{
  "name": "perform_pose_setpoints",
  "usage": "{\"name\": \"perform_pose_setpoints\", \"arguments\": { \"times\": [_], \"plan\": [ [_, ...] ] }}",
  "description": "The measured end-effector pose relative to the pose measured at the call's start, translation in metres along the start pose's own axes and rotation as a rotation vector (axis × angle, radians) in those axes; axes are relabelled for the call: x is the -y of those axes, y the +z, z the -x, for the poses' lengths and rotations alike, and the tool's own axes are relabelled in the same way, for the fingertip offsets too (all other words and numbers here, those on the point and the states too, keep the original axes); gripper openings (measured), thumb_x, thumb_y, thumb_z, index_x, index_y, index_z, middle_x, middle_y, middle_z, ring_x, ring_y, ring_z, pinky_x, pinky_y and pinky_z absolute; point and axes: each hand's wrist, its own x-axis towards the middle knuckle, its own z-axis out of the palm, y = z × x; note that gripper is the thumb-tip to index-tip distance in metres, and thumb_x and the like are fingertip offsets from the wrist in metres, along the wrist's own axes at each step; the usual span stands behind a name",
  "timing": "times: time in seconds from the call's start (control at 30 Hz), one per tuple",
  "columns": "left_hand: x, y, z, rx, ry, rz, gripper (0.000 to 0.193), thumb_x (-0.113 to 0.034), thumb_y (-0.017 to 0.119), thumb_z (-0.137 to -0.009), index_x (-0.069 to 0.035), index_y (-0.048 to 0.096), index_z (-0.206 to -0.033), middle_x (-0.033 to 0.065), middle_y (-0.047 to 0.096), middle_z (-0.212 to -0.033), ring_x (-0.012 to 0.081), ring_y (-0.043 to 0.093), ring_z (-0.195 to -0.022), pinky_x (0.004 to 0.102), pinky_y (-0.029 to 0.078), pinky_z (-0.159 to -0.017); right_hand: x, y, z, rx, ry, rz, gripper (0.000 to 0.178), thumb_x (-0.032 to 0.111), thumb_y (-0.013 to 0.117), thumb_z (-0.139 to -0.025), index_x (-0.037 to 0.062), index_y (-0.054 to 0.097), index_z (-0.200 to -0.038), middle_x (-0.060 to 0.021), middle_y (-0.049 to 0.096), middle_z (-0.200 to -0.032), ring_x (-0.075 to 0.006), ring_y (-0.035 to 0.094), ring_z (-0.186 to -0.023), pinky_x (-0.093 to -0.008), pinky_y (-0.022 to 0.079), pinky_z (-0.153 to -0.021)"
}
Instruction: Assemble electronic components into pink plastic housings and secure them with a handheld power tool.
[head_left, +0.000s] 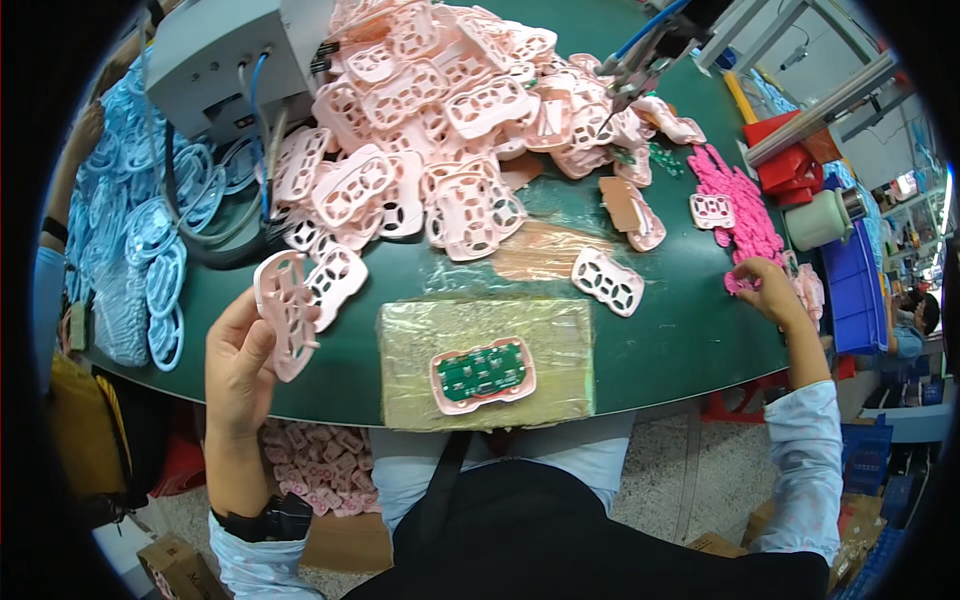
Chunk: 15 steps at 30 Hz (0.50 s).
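My left hand [236, 372] holds a pale pink plastic shell [284, 318] with cut-out holes, tilted on edge above the table's left front. Over at the right, my right hand [772, 292] pinches a small bright pink piece [738, 284] at the near end of a heap of such pieces [748, 215]. Between the hands, a green circuit board [484, 371] sits inside a pale pink shell half [462, 406]. That shell lies on a block wrapped in clear film [410, 345] at the table's front edge. One loose pink shell [608, 282] lies just beyond the block.
A big pile of pale pink shells [420, 120] covers the back middle of the green table [690, 330]. Blue plastic parts [120, 220] are heaped at the left beside a grey machine box [225, 65]. A blue bin [858, 290] and a tape roll [815, 225] stand right.
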Motion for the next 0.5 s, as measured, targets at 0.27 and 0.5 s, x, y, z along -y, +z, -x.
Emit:
{"name": "perform_pose_setpoints", "arguments": {
  "times": [0.27,0.5],
  "plan": [
    [0.007,0.021,0.028,0.04,-0.214,0.543,0.075,-0.051,0.056,-0.092,0.004,0.035,-0.138,0.0249,0.057,-0.12,0.0327,0.064,-0.104,0.042,0.058,-0.085,0.053,-0.009,0.009,-0.062,0.115,-0.27,0.02,0.005,0.078,-0.075,0.0011,0.064,-0.09,0.0001,0.061,-0.076,-0.0091,0.054,-0.066,-0.0255,0.044,-0.06],
    [0.02,0.084,0.023,0.338,-0.341,0.728,0.064,-0.041,0.055,-0.096,0.002,0.035,-0.139,0.022,0.056,-0.125,0.0316,0.061,-0.11,0.0428,0.052,-0.094,0.289,-0.001,0.041,0.153,-0.153,-1.233,0.019,0.002,0.073,-0.082,0.0012,0.062,-0.097,-0.0055,0.068,-0.084,-0.0071,0.063,-0.072,-0.0201,0.049,-0.061]
  ]
}}
